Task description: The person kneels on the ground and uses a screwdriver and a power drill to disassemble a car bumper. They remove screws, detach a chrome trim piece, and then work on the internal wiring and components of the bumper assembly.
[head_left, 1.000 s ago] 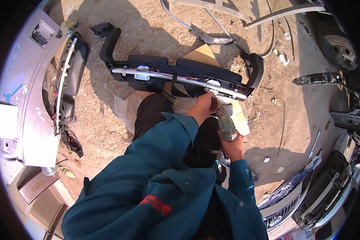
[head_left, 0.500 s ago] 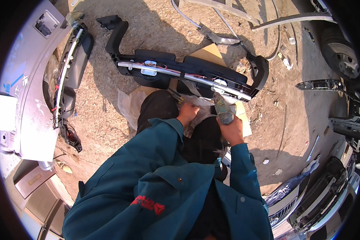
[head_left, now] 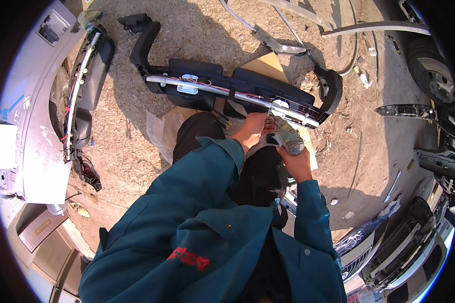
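My right hand (head_left: 297, 163) is wrapped round the rear of a worn grey-green power drill (head_left: 290, 137), whose nose points up and left at a long black vehicle part. My left hand (head_left: 257, 127) is closed at the drill's nose. Whatever its fingers grip there is hidden. Lying across in front of my knees, the black part (head_left: 222, 74) has curved arms at both ends. A silver metal tube (head_left: 220, 92) runs along it, with thin red wires beside the tube. The drill's nose is close to the right portion of this tube; contact cannot be made out.
A similar black part with a tube (head_left: 81, 81) leans by a silver vehicle panel (head_left: 35, 101) at left. Cardboard (head_left: 268, 65) and clear plastic sheeting (head_left: 162, 132) lie under the long part. A wheel (head_left: 434, 76), frame pieces and front bumpers (head_left: 399, 247) line the right.
My left hand has come up and right from my lap to the drill's nose, its fingers now closed. The drill has turned slightly and shifted a little right with my right hand.
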Tool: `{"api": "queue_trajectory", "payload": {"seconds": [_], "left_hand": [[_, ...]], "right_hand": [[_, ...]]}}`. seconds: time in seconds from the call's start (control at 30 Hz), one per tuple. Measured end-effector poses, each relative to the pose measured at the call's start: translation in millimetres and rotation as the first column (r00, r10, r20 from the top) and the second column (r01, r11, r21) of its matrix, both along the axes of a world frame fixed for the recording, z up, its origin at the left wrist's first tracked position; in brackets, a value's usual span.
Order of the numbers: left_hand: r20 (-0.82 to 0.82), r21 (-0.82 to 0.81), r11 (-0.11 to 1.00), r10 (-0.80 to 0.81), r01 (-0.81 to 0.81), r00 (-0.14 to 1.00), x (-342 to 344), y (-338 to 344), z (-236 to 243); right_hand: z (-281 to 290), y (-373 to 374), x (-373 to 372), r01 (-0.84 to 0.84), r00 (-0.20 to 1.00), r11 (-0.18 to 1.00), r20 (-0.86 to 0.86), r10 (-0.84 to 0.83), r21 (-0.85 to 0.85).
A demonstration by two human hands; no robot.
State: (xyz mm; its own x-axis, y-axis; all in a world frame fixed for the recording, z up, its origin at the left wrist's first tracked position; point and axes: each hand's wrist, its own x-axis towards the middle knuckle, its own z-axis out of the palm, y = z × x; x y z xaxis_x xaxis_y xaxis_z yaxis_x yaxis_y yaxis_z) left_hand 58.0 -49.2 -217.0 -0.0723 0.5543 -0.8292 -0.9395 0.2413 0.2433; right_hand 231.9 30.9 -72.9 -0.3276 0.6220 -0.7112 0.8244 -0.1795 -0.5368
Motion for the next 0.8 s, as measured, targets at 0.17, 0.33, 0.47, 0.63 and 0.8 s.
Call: {"api": "queue_trajectory", "payload": {"seconds": [0.17, 0.33, 0.47, 0.63, 0.8], "left_hand": [[0.091, -0.049, 0.996, 0.072, -0.068, 0.993, 6.8, 5.3, 2.1], [0.061, -0.181, 0.983, 0.032, -0.02, 0.998, 7.1, 24.7, 22.2], [0.043, -0.166, 0.979, 0.127, -0.118, 0.991, 3.4, 28.3, 3.2], [0.026, -0.204, 0.967, 0.159, -0.15, 0.987, 10.2, 39.5, -0.4], [-0.012, -0.262, 0.956, 0.132, -0.131, 0.991, 14.7, 52.6, -12.5]], "right_hand": [[3.4, 1.7, -14.5, 0.067, 0.997, 0.993, 0.033, -0.064, -0.099], [-12.3, 10.5, 2.3, 0.066, 0.997, 0.989, -0.032, -0.071, -0.134], [-15.3, 3.0, 2.0, -0.202, 0.977, 0.967, -0.035, 0.21, 0.153], [-12.0, 8.7, 3.4, -0.011, 0.999, 1.0, 0.032, 0.012, -0.027], [-8.6, 10.4, 6.7, -0.1, 0.993, 0.993, 0.061, 0.096, 0.068]]}}
